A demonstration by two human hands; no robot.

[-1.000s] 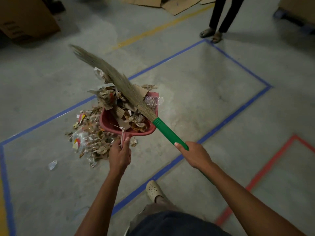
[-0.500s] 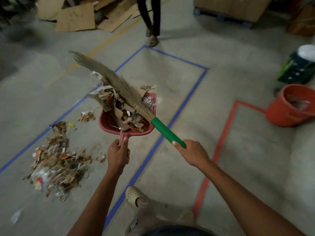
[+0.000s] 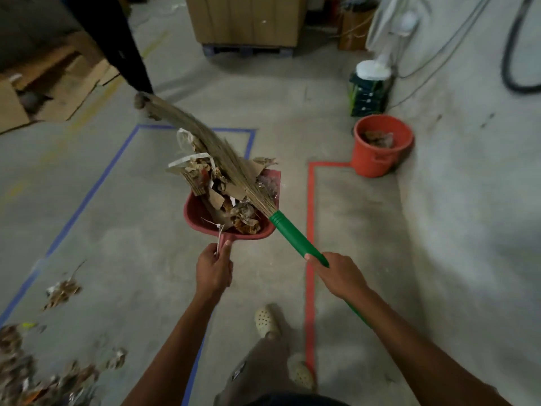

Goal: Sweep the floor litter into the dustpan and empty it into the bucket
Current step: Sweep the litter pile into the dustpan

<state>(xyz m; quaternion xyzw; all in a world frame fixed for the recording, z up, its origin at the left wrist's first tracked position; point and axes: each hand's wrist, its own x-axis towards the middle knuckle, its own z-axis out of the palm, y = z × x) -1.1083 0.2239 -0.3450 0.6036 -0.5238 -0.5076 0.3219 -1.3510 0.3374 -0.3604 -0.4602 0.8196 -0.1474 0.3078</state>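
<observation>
1. Head view, left grip (image 3: 213, 271): fingers curled narrow round the short handle of the red dustpan (image 3: 194, 213), thumb laid along its top, a thin white string (image 3: 220, 234) running down into the same grip.
2. Right grip (image 3: 336, 275): wrapped tight round the green handle of the broom (image 3: 292, 237), just right of the dustpan and lower in frame.
3. Dustpan held clear of the floor, heaped with torn cardboard and paper litter (image 3: 222, 189); broom bristles (image 3: 210, 142) lying across the heap, tips reaching up-left past the dustpan.
4. Orange bucket (image 3: 377, 156): well apart from the dustpan, up and to its right, beside the wall, scraps inside.
5. Loose floor litter (image 3: 17, 364): well down-left of the dustpan, blurred.
6. Blue tape line (image 3: 87, 194) left of the dustpan, red tape line (image 3: 310, 200) just right of it.
</observation>
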